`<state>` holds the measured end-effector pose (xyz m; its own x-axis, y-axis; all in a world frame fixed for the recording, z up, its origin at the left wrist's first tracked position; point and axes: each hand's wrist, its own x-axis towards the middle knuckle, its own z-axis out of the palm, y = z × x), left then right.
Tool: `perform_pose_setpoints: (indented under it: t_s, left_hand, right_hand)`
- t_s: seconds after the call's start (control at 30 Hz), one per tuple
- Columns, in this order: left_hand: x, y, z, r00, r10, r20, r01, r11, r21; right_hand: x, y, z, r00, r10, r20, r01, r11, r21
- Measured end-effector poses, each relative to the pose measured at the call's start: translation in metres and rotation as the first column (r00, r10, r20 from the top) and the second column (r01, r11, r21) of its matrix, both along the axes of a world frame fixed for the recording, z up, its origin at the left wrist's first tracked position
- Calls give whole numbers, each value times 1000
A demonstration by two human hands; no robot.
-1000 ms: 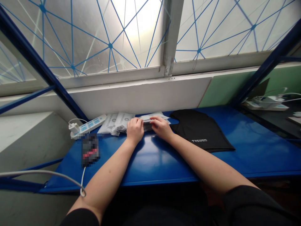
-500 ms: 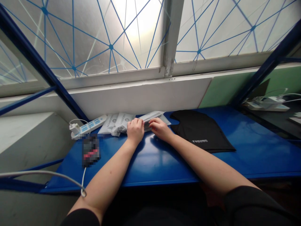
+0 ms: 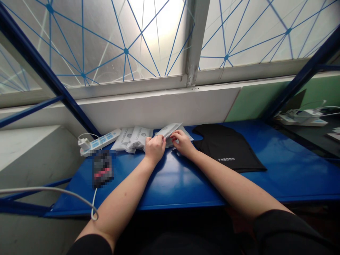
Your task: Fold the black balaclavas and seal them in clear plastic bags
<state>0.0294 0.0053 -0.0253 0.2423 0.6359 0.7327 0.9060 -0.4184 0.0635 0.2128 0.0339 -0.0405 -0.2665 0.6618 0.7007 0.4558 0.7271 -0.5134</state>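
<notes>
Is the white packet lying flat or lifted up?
Lifted at one end: the white packet tilts up between the left hand and right hand.

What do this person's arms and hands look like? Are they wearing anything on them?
These are human arms, with no machine parts or cables attached. The left hand and right hand are bare, with no gloves, and no watch or bracelet shows at either wrist. The forearms are bare too, up to a black left sleeve and black right sleeve at the bottom of the view.
</notes>
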Motion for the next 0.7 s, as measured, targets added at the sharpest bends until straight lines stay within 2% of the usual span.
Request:
perform_pose_setpoints:
  t_s: [0.13,0.2,0.27,0.37,0.5,0.7]
  left_hand:
    - [-1,-2,0,998,-66,20,66,998,17]
    - [-1,-3,1,994,-107,26,107,994,28]
    - [-1,-4,0,990,-135,43,133,990,42]
    - [0,-4,-1,984,-160,73,157,987,45]
    - [1,-3,-3,981,-170,98,169,985,12]
    - [1,-4,-3,976,-197,92,199,980,-7]
  right_hand:
    - [1,0,1,998,52,42,-50,997,-51]
    - [1,0,1,998,26,53,-20,995,-97]
    - [0,2,-1,999,-40,32,46,981,-190]
    - [0,7,-3,993,-109,-49,81,914,-399]
    - [2,11,-3,962,-120,-245,-43,821,-570]
    - [1,9,-1,876,-94,-473,-278,702,-655]
